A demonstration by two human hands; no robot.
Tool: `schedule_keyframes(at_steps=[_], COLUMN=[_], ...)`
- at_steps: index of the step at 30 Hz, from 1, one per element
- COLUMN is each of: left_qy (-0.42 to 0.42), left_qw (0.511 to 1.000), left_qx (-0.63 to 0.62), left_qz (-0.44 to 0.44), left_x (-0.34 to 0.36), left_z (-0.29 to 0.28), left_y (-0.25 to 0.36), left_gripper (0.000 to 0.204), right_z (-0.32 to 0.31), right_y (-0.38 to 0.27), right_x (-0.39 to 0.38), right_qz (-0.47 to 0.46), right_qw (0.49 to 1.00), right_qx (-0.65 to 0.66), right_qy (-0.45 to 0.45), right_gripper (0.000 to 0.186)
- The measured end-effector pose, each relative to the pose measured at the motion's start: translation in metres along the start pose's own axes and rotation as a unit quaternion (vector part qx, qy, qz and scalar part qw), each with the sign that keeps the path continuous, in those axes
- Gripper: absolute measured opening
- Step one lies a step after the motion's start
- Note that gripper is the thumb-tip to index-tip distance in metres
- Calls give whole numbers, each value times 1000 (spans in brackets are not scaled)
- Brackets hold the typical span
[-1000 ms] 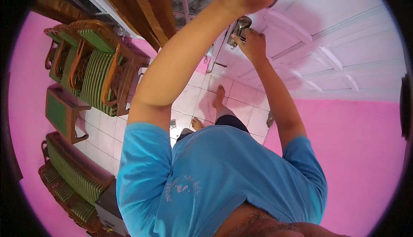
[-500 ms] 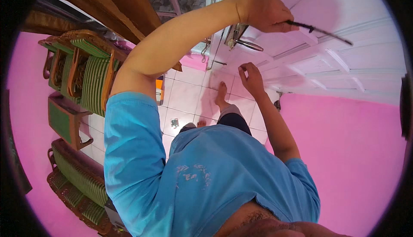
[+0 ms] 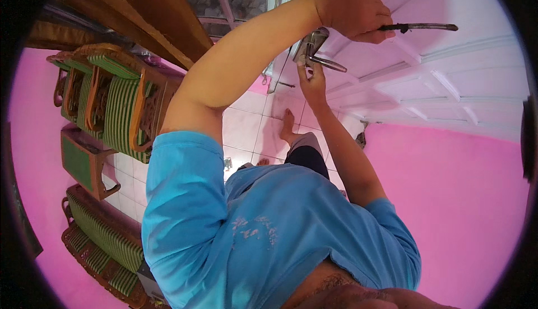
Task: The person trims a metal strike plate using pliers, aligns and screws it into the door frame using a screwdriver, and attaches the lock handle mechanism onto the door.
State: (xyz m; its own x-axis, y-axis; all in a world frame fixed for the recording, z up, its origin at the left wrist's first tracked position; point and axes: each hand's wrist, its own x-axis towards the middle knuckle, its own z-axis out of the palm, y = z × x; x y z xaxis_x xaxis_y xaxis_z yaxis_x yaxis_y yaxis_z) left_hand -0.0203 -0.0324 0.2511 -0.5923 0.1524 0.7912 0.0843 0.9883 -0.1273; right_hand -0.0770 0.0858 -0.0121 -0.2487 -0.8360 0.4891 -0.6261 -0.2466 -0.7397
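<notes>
My left hand (image 3: 356, 15) is raised at the white door (image 3: 465, 79), its fingers closed round one end of a slim dark bar (image 3: 428, 27) with a shiny grey length that points right. Just below it sits a metal lock plate (image 3: 311, 44) with a lever handle (image 3: 330, 64). At the lower end of that plate is my right hand (image 3: 314, 85), thumb and finger at a small metal piece whose kind is hard to make out. The fingertips partly cover it.
A pink wall (image 3: 443, 197) stands to the right. On the left are wooden chairs with green striped cushions (image 3: 123, 107), a small green-topped table (image 3: 78, 158) and a striped bench (image 3: 101, 230). Brown curtains (image 3: 140, 12) hang beside a window; white tiles (image 3: 241, 124) cover the floor.
My right hand has risen from below the handle to the lower end of the lock plate. The bar in my left hand has swung from slanting down to nearly level.
</notes>
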Motion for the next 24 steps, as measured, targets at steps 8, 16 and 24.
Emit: schedule_keyframes(at_steps=[8,16,24], left_qy=[17,21,28], left_qw=[995,999,998], left_qx=[66,-1,9], left_qz=[71,48,51], left_x=[9,6,13], left_z=[5,-12,-10], left_y=[-3,-4,-3], left_gripper=[30,21,20], right_z=[33,15,22], right_y=[58,11,26], right_x=[1,14,3], right_qz=[204,415,356], right_qw=[964,819,872], right_qx=[171,394,335], right_qy=[8,-40,-31], right_gripper=[25,20,25])
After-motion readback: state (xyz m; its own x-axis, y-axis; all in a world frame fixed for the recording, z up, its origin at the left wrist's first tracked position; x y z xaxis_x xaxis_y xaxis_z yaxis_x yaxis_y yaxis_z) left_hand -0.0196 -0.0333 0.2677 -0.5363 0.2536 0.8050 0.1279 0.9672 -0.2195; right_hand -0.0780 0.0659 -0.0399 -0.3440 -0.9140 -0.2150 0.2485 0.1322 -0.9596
